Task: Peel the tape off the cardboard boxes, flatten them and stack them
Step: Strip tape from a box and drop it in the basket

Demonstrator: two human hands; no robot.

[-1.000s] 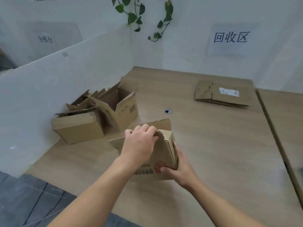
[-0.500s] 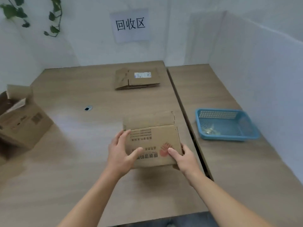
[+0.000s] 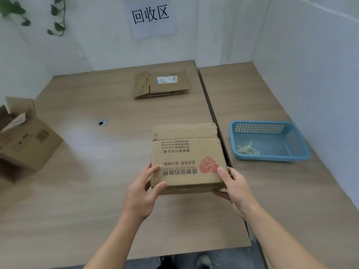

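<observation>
A flattened cardboard box (image 3: 186, 152) with dark print and a red hand logo lies level in front of me, above the table. My left hand (image 3: 143, 189) grips its near left corner, thumb on top. My right hand (image 3: 233, 185) grips its near right corner, thumb on the logo and fingers under the edge. A stack of flattened boxes (image 3: 161, 85) with a white label lies at the far middle of the table. An open, unflattened box (image 3: 25, 140) stands at the left edge.
The wooden table (image 3: 97, 191) meets a second table (image 3: 291, 191) along a seam on the right. A blue plastic basket (image 3: 268, 140) holding scraps of tape sits there. White partition walls surround the space, with a paper sign (image 3: 150, 16) on the far wall. A cable hole (image 3: 102, 121) marks the table.
The view has swung right from the open boxes to the stack and basket. The box I was folding is now flat, held by both hands at its near corners and moved slightly forward.
</observation>
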